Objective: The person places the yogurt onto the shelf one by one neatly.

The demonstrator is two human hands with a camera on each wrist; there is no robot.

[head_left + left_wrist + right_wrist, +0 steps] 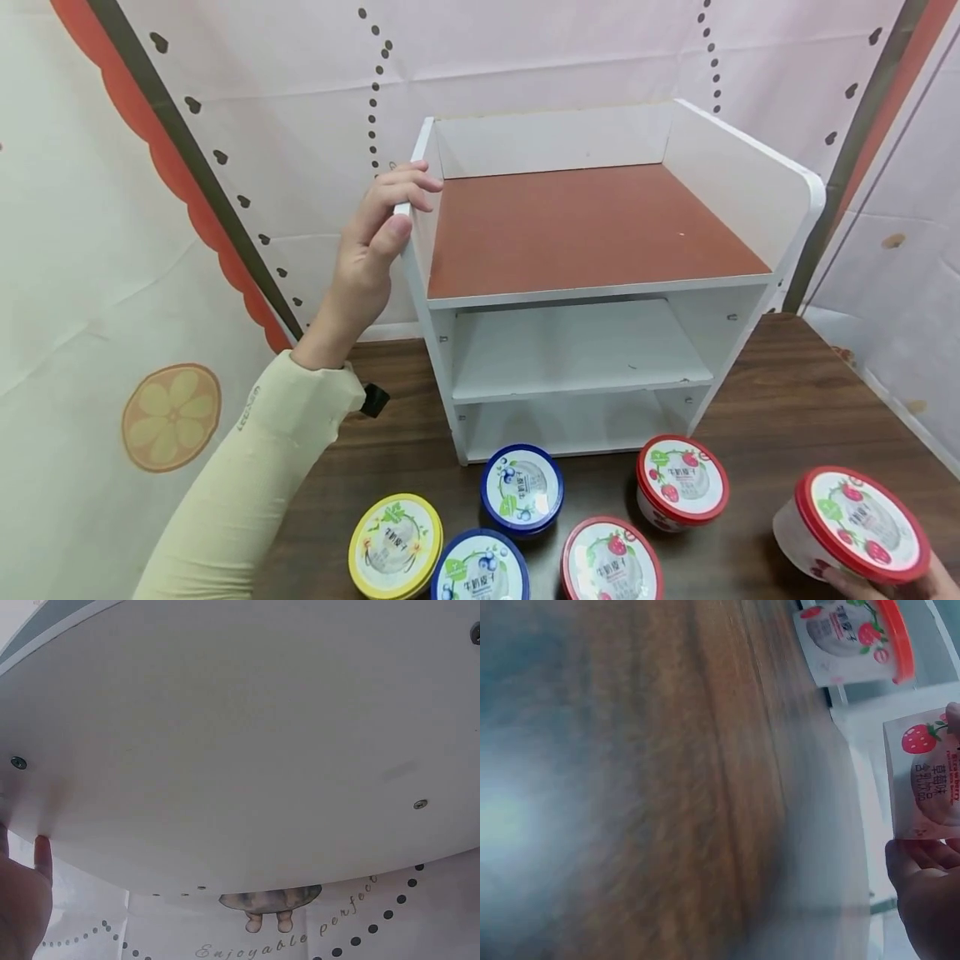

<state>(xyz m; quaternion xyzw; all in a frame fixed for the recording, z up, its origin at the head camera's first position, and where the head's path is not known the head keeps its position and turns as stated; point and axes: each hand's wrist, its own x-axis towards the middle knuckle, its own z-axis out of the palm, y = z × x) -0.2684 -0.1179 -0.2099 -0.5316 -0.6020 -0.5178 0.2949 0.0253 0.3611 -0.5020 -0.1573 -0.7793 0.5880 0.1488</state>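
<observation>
A white shelf unit (pixel 562 350) with a reddish-brown top board stands on the wooden table. My left hand (pixel 363 262) grips the upper edge of its left side panel, fingers over the edge; the left wrist view shows the panel's outer face (pixel 240 765). At the lower right, my right hand (pixel 930 900) holds a strawberry tub (pixel 862 521) with a red lid, tilted a little. Much of that hand is cut off in the head view. The right wrist view shows the fingers against the tub's printed side (pixel 922 780).
Before the shelf unit stand a yellow-lidded tub (pixel 395 546), two blue-lidded tubs, one nearer the unit (pixel 522 489) and one nearer me (pixel 481 571), and two red-lidded tubs, one nearer me (pixel 611 560) and one at the unit's right front (pixel 682 479). Printed cloth (pixel 547 50) hangs behind.
</observation>
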